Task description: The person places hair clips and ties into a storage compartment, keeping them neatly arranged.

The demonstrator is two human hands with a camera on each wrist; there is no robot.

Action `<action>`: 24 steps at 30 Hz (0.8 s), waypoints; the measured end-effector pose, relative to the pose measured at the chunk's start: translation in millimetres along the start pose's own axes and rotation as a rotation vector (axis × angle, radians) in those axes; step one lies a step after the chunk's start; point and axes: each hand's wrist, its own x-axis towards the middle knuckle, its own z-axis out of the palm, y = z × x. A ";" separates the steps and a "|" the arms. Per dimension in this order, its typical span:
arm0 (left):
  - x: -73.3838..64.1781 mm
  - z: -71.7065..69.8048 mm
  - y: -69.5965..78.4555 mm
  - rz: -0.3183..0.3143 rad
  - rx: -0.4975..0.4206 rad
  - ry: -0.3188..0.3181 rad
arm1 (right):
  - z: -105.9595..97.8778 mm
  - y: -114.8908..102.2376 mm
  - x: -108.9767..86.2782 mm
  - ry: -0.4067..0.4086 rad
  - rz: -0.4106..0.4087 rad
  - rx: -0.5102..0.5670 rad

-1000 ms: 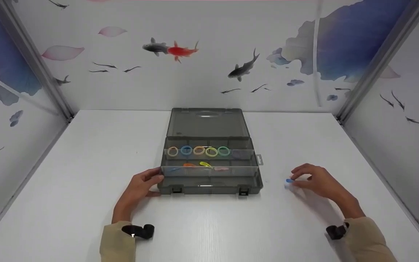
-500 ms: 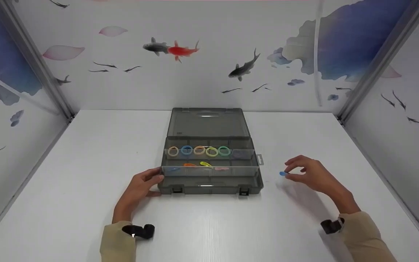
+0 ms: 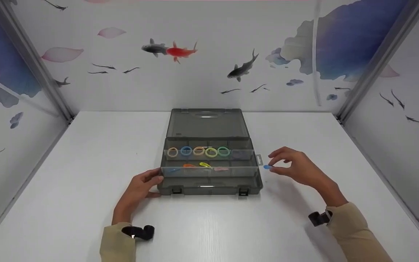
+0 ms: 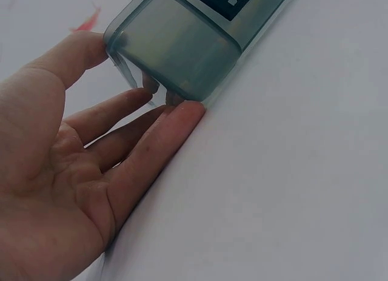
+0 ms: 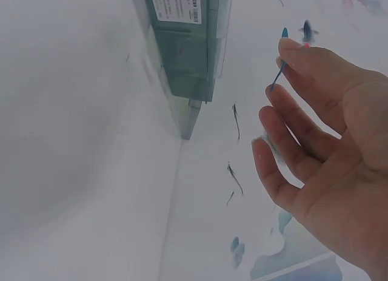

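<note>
My right hand (image 3: 296, 167) pinches a small blue hair clip (image 3: 267, 167) between thumb and fingertips, just right of the open box. In the right wrist view the clip (image 5: 277, 76) shows edge-on, thin and flat. At the left end of the smoky-grey plastic box (image 3: 209, 190), my left hand (image 3: 140, 185) holds the front corner. The left wrist view shows its thumb at the upper edge and its fingertips against the side and bottom. Inside, an orange clip (image 3: 188, 166) and a yellow clip (image 3: 204, 165) lie in the middle row, with blue and pink pieces behind the clear divider.
Several coloured rings, among them a green ring (image 3: 223, 151), stand in a row behind the clips. The box lid (image 3: 208, 125) lies back toward the rear wall. A grey tab (image 3: 259, 160) sticks out at the right side. Printed walls surround the white table (image 3: 202, 233).
My right hand has lifted the blue clip off the table and carried it left and away from me, up to the box's right side. My left hand has stayed at the box.
</note>
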 end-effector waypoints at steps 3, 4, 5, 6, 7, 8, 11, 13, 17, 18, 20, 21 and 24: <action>0.2 0.9 -1.0 -0.002 -0.001 -0.003 | 2.1 -6.3 5.4 -0.010 -0.021 -0.011; 0.5 1.2 -1.4 -0.003 -0.004 -0.002 | 3.0 -8.2 7.3 -0.015 -0.026 -0.012; 0.8 1.5 -1.9 -0.003 -0.006 -0.001 | 3.9 -10.1 9.5 -0.022 -0.032 -0.014; 1.2 1.8 -2.2 -0.004 -0.009 0.000 | 4.8 -12.4 11.6 -0.028 -0.037 -0.015; 1.5 2.1 -2.5 -0.004 -0.010 0.000 | 5.6 -14.4 14.0 -0.035 -0.043 -0.014; 1.7 2.3 -2.7 -0.003 -0.013 0.000 | 6.5 -16.3 16.6 -0.041 -0.047 -0.012; 2.4 2.5 -3.3 -0.001 -0.016 0.002 | 9.4 -21.8 25.3 -0.054 -0.049 -0.003; 2.3 2.3 -3.4 0.001 -0.015 0.001 | 11.8 -25.2 31.7 -0.063 -0.048 -0.002; 1.2 1.9 -2.7 0.002 -0.007 -0.006 | 17.9 -31.7 44.6 -0.086 -0.042 -0.019; 0.8 1.7 -2.6 0.001 -0.005 -0.006 | 19.5 -33.1 47.9 -0.095 -0.044 -0.026; -0.2 1.5 -1.9 -0.003 0.000 -0.002 | 23.0 -35.7 54.8 -0.109 -0.050 -0.040; -0.4 1.4 -1.6 -0.002 0.003 -0.001 | 24.5 -37.2 58.2 -0.112 -0.050 -0.044; -0.2 1.2 -0.9 -0.003 0.011 0.007 | 28.9 -40.2 67.2 -0.118 -0.069 -0.066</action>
